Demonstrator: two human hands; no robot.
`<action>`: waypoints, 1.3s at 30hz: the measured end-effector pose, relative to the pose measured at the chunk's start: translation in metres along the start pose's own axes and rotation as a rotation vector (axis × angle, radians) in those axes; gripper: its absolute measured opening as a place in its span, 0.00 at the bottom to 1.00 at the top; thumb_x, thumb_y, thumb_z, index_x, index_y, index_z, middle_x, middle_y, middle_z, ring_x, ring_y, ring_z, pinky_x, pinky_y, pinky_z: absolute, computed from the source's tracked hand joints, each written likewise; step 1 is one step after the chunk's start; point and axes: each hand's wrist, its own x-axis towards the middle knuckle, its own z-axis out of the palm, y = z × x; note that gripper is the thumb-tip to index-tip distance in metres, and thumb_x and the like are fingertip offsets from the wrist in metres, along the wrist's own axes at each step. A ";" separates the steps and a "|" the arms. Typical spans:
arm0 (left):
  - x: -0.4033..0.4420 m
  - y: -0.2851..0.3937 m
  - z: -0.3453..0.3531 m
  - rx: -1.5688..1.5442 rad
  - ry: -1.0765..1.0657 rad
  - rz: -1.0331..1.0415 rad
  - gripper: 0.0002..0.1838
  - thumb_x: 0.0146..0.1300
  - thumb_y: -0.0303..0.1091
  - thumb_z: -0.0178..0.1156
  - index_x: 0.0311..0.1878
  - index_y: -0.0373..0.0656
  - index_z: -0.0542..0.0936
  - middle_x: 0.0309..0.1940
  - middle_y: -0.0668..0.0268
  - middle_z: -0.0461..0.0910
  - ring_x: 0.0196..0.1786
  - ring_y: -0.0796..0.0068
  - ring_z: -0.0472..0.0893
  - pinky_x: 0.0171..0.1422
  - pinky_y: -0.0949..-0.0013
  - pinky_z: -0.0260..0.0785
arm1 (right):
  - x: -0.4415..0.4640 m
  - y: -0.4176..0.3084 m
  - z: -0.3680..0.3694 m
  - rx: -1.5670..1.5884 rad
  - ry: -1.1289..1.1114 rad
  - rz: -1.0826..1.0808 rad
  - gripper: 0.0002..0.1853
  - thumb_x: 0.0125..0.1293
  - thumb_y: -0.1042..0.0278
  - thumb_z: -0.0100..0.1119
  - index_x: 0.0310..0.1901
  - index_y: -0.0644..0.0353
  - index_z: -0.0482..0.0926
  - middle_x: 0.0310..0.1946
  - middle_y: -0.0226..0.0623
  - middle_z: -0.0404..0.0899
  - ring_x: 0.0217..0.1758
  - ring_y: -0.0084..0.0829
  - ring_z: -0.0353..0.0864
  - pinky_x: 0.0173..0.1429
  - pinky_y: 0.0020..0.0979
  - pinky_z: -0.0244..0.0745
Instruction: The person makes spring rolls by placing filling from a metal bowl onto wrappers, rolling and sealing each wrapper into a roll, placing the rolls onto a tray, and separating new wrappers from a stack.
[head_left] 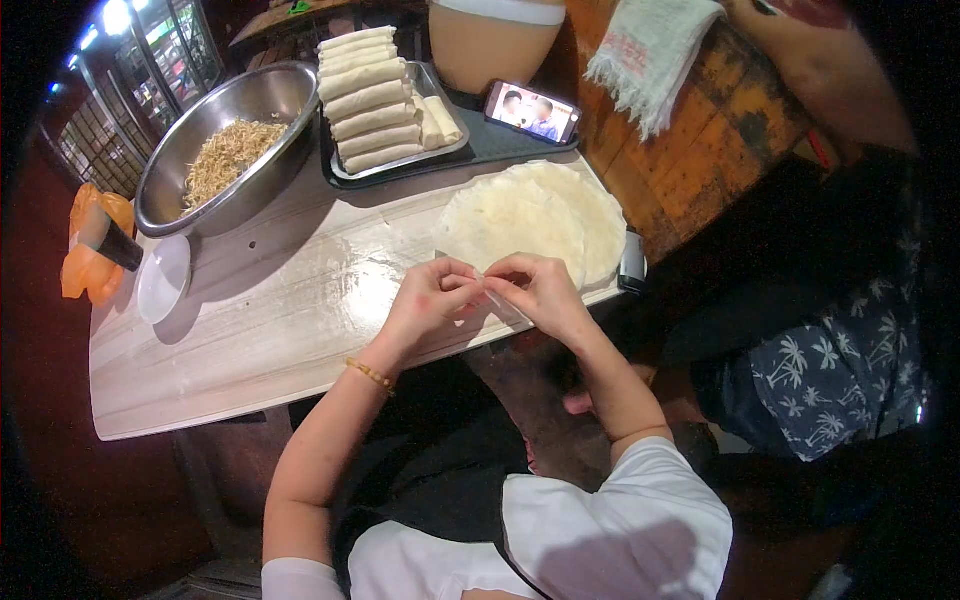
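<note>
My left hand [444, 294] and my right hand [541, 296] meet at the table's near edge, fingertips pinched together. Between them is a thin, pale, translucent piece [507, 309], which looks like a spring roll wrapper; the fingers hide most of it. Just beyond my hands lie round, thin spring roll wrappers [515, 215], overlapping flat on the table. Rolled spring rolls [370, 100] are stacked in rows on a metal tray [405, 160] farther back. A steel bowl [290, 95] to its left holds a shredded, light brown filling [232, 160].
A black tray [500, 152] carries the metal tray and a phone [533, 110] showing video. A white dish [164, 280] and an orange plastic bag [85, 265] are at left. A large tan container [495, 45] and a fringed towel [650, 55] stand behind. Another person [830, 360] is at right.
</note>
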 end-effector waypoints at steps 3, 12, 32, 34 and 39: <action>0.000 0.003 0.000 0.063 -0.010 0.025 0.09 0.62 0.27 0.65 0.42 0.33 0.78 0.32 0.64 0.83 0.32 0.83 0.79 0.35 0.80 0.71 | 0.001 0.000 0.002 -0.007 0.036 0.005 0.07 0.61 0.71 0.63 0.39 0.64 0.83 0.31 0.43 0.84 0.33 0.31 0.84 0.40 0.30 0.77; -0.007 0.002 -0.010 0.069 0.001 0.020 0.14 0.62 0.32 0.64 0.45 0.31 0.76 0.33 0.63 0.83 0.35 0.81 0.81 0.37 0.78 0.75 | 0.006 0.009 0.004 0.037 0.237 0.048 0.07 0.66 0.71 0.57 0.38 0.66 0.74 0.29 0.42 0.80 0.31 0.30 0.82 0.37 0.31 0.76; 0.006 0.003 0.006 0.243 0.186 0.328 0.10 0.62 0.30 0.62 0.43 0.36 0.75 0.29 0.61 0.80 0.28 0.75 0.81 0.30 0.72 0.73 | 0.004 -0.005 0.017 0.225 0.202 0.057 0.10 0.66 0.73 0.61 0.46 0.64 0.73 0.34 0.37 0.82 0.37 0.25 0.81 0.40 0.26 0.74; -0.002 0.010 -0.001 0.293 0.224 0.328 0.10 0.62 0.30 0.61 0.43 0.36 0.75 0.28 0.59 0.80 0.27 0.71 0.81 0.31 0.69 0.73 | 0.006 -0.009 0.014 0.039 0.235 0.075 0.10 0.63 0.74 0.61 0.45 0.65 0.74 0.33 0.42 0.82 0.33 0.34 0.83 0.39 0.31 0.77; -0.009 0.010 -0.029 0.721 0.402 0.218 0.11 0.60 0.29 0.59 0.46 0.38 0.76 0.30 0.59 0.80 0.29 0.70 0.82 0.34 0.66 0.73 | 0.009 -0.009 -0.005 -0.471 0.560 -0.141 0.12 0.60 0.80 0.55 0.47 0.64 0.76 0.35 0.50 0.80 0.41 0.49 0.81 0.47 0.42 0.75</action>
